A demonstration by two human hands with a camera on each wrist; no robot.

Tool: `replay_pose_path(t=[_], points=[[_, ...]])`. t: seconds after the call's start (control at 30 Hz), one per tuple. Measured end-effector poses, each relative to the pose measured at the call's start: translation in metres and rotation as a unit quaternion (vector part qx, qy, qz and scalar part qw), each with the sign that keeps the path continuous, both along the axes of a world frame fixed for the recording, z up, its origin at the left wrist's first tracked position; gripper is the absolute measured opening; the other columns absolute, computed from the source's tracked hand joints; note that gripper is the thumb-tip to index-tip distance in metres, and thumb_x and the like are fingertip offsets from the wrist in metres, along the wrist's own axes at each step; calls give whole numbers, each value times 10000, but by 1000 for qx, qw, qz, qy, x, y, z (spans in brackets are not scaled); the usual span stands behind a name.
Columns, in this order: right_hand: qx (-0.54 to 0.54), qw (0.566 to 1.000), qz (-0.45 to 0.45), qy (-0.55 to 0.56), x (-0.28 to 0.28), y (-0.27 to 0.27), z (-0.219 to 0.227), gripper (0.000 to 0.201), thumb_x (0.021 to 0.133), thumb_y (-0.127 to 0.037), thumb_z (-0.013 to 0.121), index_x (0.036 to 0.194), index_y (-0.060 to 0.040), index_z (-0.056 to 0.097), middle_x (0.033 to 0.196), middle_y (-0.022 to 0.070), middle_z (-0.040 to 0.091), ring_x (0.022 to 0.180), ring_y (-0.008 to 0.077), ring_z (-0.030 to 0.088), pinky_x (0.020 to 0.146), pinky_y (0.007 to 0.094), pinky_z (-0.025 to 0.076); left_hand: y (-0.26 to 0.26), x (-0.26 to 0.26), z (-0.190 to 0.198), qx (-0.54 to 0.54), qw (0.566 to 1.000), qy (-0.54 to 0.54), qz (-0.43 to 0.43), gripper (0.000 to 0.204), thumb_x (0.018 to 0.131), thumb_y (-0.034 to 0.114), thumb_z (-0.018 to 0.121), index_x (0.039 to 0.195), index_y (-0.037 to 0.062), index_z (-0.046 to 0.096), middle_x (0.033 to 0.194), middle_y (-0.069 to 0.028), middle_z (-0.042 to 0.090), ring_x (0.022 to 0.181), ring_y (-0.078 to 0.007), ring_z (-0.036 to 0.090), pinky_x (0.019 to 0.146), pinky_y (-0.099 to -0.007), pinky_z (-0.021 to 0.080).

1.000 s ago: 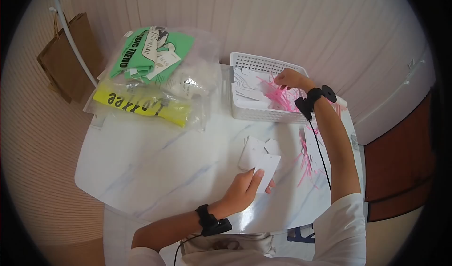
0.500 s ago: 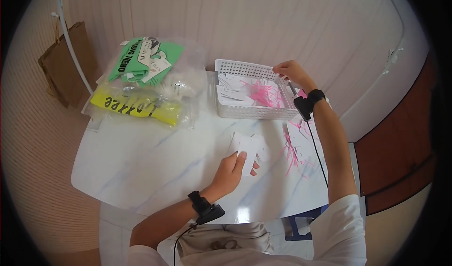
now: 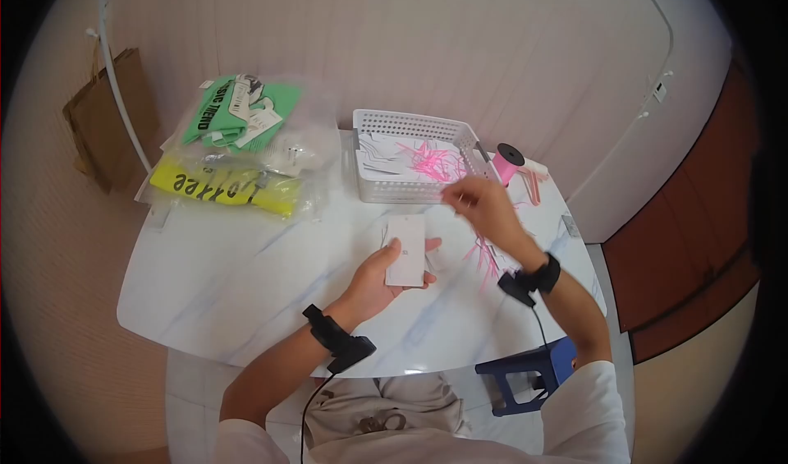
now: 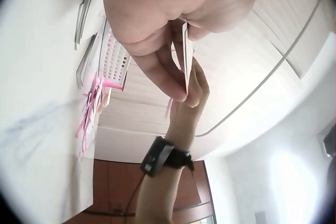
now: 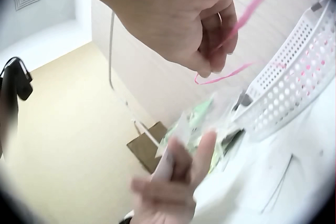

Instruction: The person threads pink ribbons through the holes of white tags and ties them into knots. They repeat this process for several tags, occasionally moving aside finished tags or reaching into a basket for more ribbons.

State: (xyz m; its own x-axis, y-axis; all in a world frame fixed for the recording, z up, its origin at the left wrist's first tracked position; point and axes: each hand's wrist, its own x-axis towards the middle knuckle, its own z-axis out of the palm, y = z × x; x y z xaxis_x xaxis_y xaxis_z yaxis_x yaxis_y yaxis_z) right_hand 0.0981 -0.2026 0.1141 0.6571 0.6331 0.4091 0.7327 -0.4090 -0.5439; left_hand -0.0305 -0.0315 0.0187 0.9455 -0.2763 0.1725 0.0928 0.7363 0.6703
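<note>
In the head view the left hand (image 3: 373, 283) holds a white card (image 3: 406, 250) upright, thumb on its face and fingers behind; the left wrist view shows the card (image 4: 185, 58) edge-on. To the right of the card, the right hand (image 3: 484, 209) is raised over the table. In the right wrist view the right hand's (image 5: 178, 24) fingertips pinch a thin pink ribbon (image 5: 254, 6), whose ends stick out. Beyond both hands, a white basket (image 3: 398, 191) holds white cards and a tangle of pink ribbons (image 3: 435, 162).
A pink spool (image 3: 506, 163) stands right of the basket. More ribboned cards (image 3: 486, 259) lie on the table (image 3: 246, 300) at the right. Bagged green (image 3: 275, 107) and yellow clothes (image 3: 222, 189) fill the back left. Brown paper bags (image 3: 115, 119) hang at the left; a blue stool (image 3: 525, 378) stands below.
The right hand has left the basket and come back nearer the left hand, with a pink ribbon in its fingers. My left hand has turned the card more upright. The head view has shifted.
</note>
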Motion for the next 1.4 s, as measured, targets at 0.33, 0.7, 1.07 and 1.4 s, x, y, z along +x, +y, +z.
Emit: replay_pose_path(t=[0.33,0.7,1.07,1.4], points=[[-66,996,44,-51,-81,-25,-46,100,796,-53,683,891,-83,691,799,47,646,599,179,620,543,280,490,11,7,0,-20,999,15,29,501,996,364,379,1350,10,411,1387,-107,443,903,-136,546,851,-295,423],[-89,993,28,69,-79,-41,-61,75,817,-114,654,883,-89,680,836,52,672,670,197,645,605,312,498,19,8,7,-84,993,57,53,443,995,294,411,1309,-18,429,1414,-177,391,1044,-171,538,957,-311,421],[36,992,-100,72,-53,-37,-28,93,832,-107,645,897,-42,658,757,67,664,575,148,601,540,272,470,15,4,0,-3,983,59,-171,540,992,420,372,1373,38,377,1378,-206,434,1070,-251,566,936,-396,447],[1,993,-13,-119,-98,-22,-28,130,791,-42,675,904,-90,632,853,22,591,576,173,603,504,294,476,12,3,2,-10,994,38,-106,547,996,387,360,1426,50,322,1412,-107,435,1025,-218,554,884,-372,446]])
